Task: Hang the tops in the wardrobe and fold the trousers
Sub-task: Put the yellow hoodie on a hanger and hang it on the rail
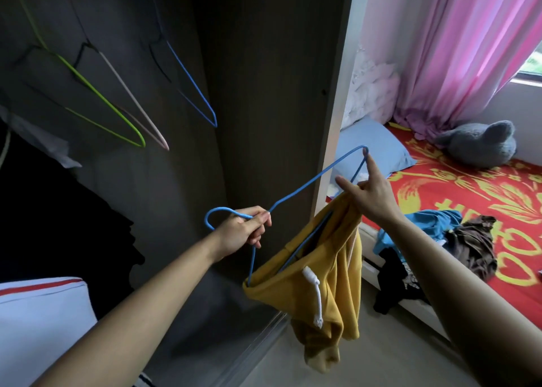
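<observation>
Soft, floppy, likely light yellow hoodie (319, 284) droops under the blue hanger (308, 184), one hanger arm inside its neck, best taken at the neckline; left hand (246, 228) grips the hanger's hook neck, right hand (369, 193) pinches hoodie cloth near its far tip, wardrobe (264, 93) behind.

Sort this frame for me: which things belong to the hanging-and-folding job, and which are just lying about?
Job: blue hanger, gripped by the left hand; yellow hoodie, held by the right hand; empty hangers in the wardrobe; clothes pile on the bed.
Lying about: grey plush toy; blue pillow; pink curtain.
</observation>
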{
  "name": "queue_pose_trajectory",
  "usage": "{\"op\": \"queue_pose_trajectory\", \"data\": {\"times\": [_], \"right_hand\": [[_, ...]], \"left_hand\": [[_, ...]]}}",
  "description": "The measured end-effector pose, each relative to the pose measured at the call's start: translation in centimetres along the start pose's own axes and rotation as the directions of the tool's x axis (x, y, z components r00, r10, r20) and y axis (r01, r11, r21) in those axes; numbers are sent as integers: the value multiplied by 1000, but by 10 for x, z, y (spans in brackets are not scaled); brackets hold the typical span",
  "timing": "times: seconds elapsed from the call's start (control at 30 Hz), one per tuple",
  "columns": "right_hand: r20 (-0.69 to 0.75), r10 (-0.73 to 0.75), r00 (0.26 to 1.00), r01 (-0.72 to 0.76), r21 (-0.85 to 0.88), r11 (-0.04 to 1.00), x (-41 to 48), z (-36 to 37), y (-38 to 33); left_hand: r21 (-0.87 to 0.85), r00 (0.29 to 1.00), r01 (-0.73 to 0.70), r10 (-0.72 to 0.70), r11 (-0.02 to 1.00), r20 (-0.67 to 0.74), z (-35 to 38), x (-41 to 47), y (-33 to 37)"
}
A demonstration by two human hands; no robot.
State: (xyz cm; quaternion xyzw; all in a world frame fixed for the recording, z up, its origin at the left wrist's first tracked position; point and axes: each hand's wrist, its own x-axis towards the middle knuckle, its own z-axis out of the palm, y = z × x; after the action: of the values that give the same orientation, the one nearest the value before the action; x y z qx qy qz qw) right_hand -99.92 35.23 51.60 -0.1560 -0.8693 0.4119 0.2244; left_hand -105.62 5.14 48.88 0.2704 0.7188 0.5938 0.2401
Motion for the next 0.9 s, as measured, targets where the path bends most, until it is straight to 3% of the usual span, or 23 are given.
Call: {"op": "queue_pose_trajectory", "data": {"times": [0.07, 0.2, 0.37, 0.43, 0.47, 0.53, 0.6, 0.67, 0.73, 0.77, 0.83, 0.9], "right_hand": [[-32, -48, 998, 47, -41, 998, -2, -2, -3], [-216, -30, 976, 49, 81, 996, -3, 2, -3], [-313, 71, 947, -4, 208, 978, -1, 16, -12], [-339, 119, 933, -39, 235, 971, 1, 20, -15], [-351, 142, 926, -54, 247, 967, 1, 22, -16], [-361, 172, 917, -78, 260, 962, 1, 27, -18], [-366, 202, 908, -99, 282, 954, 1, 32, -18], [-370, 222, 902, -105, 310, 945, 0, 35, -18], [-365, 220, 905, -100, 319, 943, -1, 37, -16], [-360, 216, 907, -104, 306, 946, -2, 38, -15], [-331, 225, 917, -141, 259, 956, -2, 37, -8], [-237, 262, 935, -211, 220, 952, -2, 33, 4]], "left_hand": [[-23, 1000, 21, -21, 1000, 17, -5, 0, 1], [-24, 995, 98, -98, 995, 11, -9, -3, 0], [68, 964, 164, -145, 984, -222, 14, -2, -18], [107, 883, 354, -294, 929, -364, 23, -4, -38], [65, 810, 473, -405, 878, -425, 28, -7, -48], [-181, 642, 624, -631, 760, -435, 38, -16, -66], [-428, 520, 652, -780, 626, -349, 46, -24, -78], [-593, 486, 629, -850, 502, -204, 50, -29, -86], [-747, 557, 465, -813, 475, -171, 55, -27, -95], [-782, 562, 368, -790, 503, -244, 56, -24, -96], [-755, 490, 244, -749, 609, -446, 49, -16, -91], [-624, 402, 248, -665, 741, -630, 33, -8, -81]]}}
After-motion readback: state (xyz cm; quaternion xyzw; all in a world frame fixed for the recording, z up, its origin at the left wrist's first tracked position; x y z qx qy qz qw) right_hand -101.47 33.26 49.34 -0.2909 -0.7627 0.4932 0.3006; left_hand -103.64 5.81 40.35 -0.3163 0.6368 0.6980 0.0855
